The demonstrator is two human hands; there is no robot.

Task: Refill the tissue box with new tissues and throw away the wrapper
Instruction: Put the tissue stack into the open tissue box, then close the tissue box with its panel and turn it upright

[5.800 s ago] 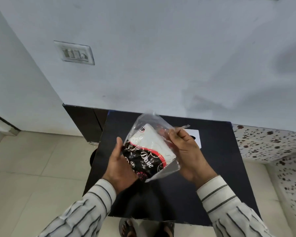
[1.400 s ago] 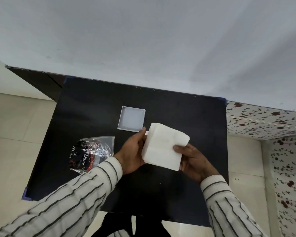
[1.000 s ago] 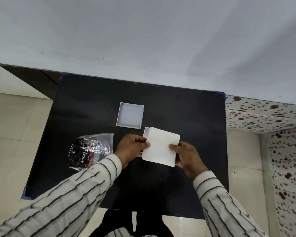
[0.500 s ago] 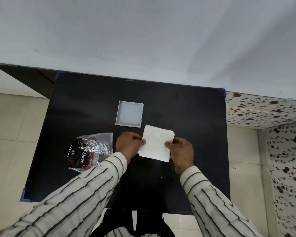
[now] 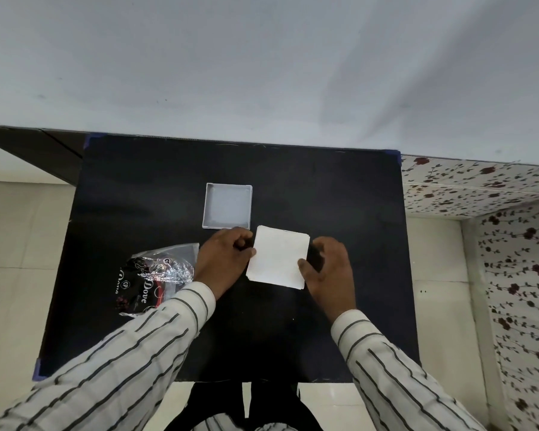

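Note:
A square white stack of tissues (image 5: 277,257) sits low over the middle of the black table (image 5: 339,197). My left hand (image 5: 223,261) grips its left edge and my right hand (image 5: 329,269) grips its right edge. Whatever lies under the stack is hidden by it and by my fingers. Just behind the stack rests a shallow white square tray, the tissue box part (image 5: 227,206), open side up and holding nothing. The crumpled clear and black wrapper (image 5: 154,276) lies on the table left of my left hand.
A pale wall rises right behind the table's far edge. Cream floor tiles lie to the left and right, and a floral-patterned surface (image 5: 517,244) stands at the right. My striped sleeves cross the table's near edge.
Both hands have brought the tissue stack down closer to the table and flattened it level. The wrapper and the white tray stayed in place.

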